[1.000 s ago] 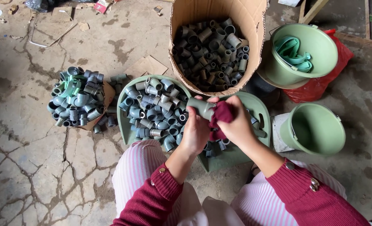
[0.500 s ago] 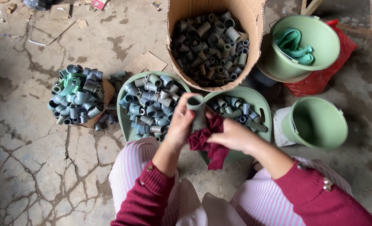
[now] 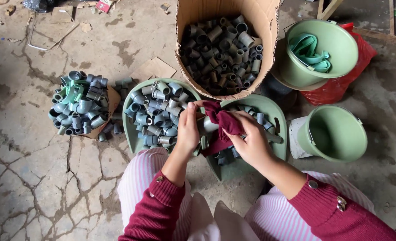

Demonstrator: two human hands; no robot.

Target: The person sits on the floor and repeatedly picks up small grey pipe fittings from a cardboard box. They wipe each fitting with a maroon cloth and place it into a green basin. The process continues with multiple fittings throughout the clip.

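My left hand (image 3: 188,129) grips a grey plastic pipe fitting (image 3: 205,126) over the gap between two green trays. My right hand (image 3: 250,139) presses a dark red cloth (image 3: 222,121) over the fitting's upper end, so most of the fitting is hidden. The left green tray (image 3: 131,134) holds several grey fittings. The right green tray (image 3: 276,120) holds a few more, partly covered by my hands.
A cardboard box (image 3: 260,18) full of grey fittings stands behind the trays. A heap of fittings (image 3: 78,103) lies on cardboard at the left. A green bucket (image 3: 340,49) with green straps and a second green bucket (image 3: 336,134) stand right. The concrete floor is cracked.
The fitting stood upright with the cloth hanging below it; now the cloth is bunched over its top end and my right hand has risen to wrap it.
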